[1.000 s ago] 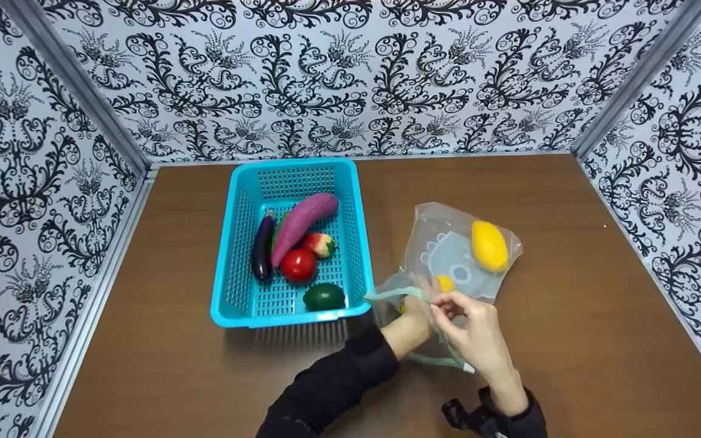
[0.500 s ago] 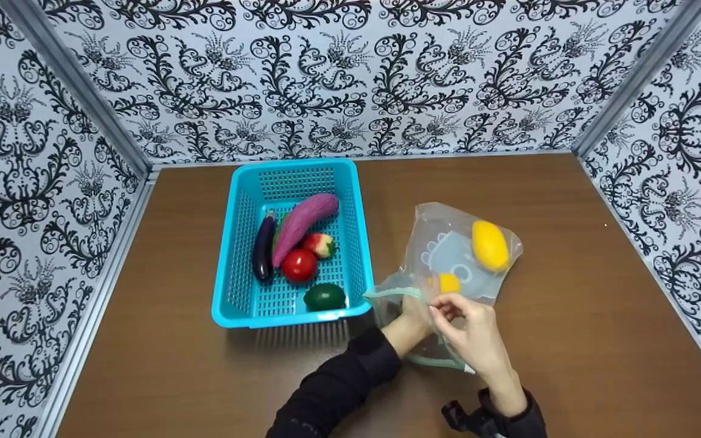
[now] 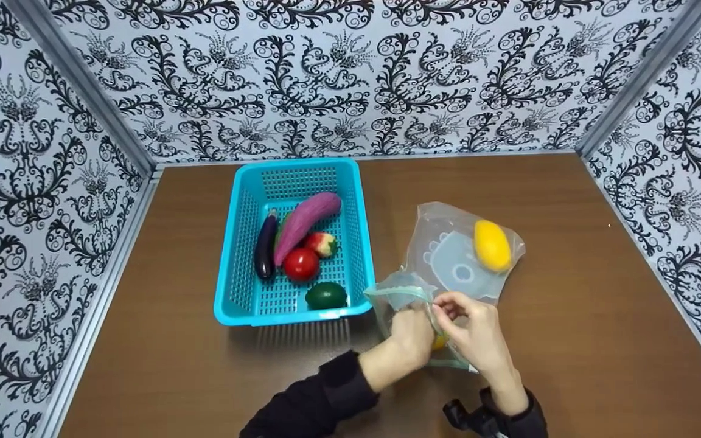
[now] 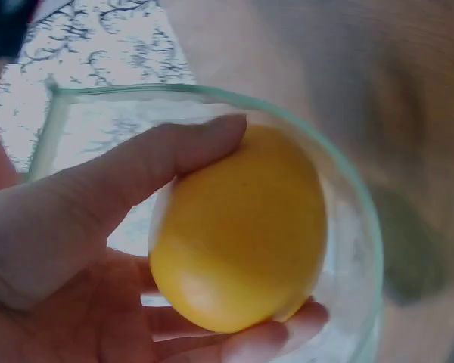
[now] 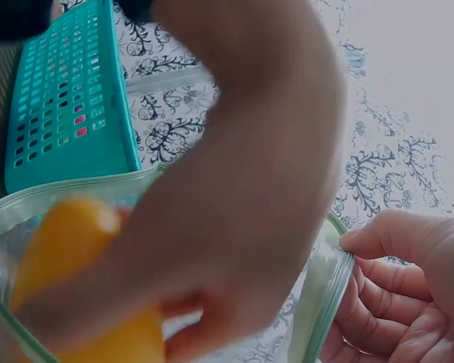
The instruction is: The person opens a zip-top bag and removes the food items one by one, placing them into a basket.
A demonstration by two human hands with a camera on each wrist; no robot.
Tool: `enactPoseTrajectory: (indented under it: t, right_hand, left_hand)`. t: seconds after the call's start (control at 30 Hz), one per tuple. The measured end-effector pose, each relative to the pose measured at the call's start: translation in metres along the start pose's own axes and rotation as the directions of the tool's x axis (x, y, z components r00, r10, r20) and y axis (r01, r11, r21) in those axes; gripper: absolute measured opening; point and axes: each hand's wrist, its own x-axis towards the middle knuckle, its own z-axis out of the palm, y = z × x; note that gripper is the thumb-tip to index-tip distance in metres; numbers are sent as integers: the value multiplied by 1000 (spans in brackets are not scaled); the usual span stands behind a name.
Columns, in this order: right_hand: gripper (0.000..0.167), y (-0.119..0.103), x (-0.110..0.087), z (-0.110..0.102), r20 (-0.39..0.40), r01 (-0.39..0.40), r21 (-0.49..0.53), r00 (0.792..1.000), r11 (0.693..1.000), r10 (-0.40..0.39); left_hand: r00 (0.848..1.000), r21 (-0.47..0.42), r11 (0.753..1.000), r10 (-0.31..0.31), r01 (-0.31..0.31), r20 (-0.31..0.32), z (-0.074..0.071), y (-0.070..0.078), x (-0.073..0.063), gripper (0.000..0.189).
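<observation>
My left hand (image 3: 410, 337) grips a yellow mango (image 4: 242, 234) inside the mouth of a clear zip bag (image 3: 439, 222). In the left wrist view the thumb lies over the top of the mango and the fingers curl beneath it. My right hand (image 3: 477, 331) pinches the green-edged rim of the bag between thumb and fingers, and the mouth gapes. A second yellow mango (image 3: 492, 246) lies in the far end of the bag, which rests flat on the table. From the head, my left hand hides most of the held mango.
Left of the bag stands a blue plastic basket (image 3: 221, 304). In it lie a dark eggplant (image 3: 265, 246), a purple eggplant-like vegetable (image 3: 308, 225), a tomato (image 3: 301, 264), a red-and-cream fruit (image 3: 323, 244) and a dark green fruit (image 3: 326, 296). Patterned walls enclose the brown table (image 3: 174, 377).
My left hand has drawn back from deep in the bag to its mouth, bringing the mango along. The right hand keeps its pinch on the rim, and the other mango has stayed put.
</observation>
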Motion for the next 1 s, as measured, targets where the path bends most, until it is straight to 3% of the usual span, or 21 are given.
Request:
enactPoseTrajectory:
  t: [0.07, 0.17, 0.33, 0.47, 0.6, 0.67, 0.8, 0.93, 1.0]
  right_hand:
    - [14, 0, 0, 0, 2, 1, 5, 1000, 1000, -1]
    - [14, 1, 0, -1, 9, -5, 11, 1000, 1000, 5]
    - [13, 0, 1, -3, 14, -8, 9, 1000, 1000, 8]
    - [14, 1, 1, -3, 9, -1, 4, 1000, 1000, 1]
    - [14, 1, 1, -3, 7, -5, -7, 1000, 1000, 5]
    - [15, 1, 1, -2, 6, -6, -13, 1000, 1000, 6]
    - [15, 2, 1, -1, 5, 1, -16, 1000, 1000, -1]
    - [15, 2, 1, 0, 3, 7, -14, 1000, 1000, -7]
    - [15, 2, 0, 0, 1, 12, -14, 1000, 1000, -12]
  left_hand:
    - [998, 0, 1000, 8, -8, -66, -3, -6, -10, 14]
    - [994, -9, 999, 50, -51, -92, -13, -18, -23, 22]
    - [986, -80, 984, 164, -161, 28, -34, -49, -45, 66]
    - [957, -204, 945, 276, -254, 90, -51, -80, -62, 78]
    - [944, -354, 891, 324, -284, 58, -68, -109, -75, 75]
    - [955, -395, 879, 296, -267, 11, -74, -123, -78, 75]
    - [978, -474, 856, 182, -207, -98, -78, -148, -76, 71]
    - [981, -546, 827, 34, -135, -190, -75, -168, -58, 63]
    - [984, -567, 822, -46, -61, -173, -72, -175, -44, 60]
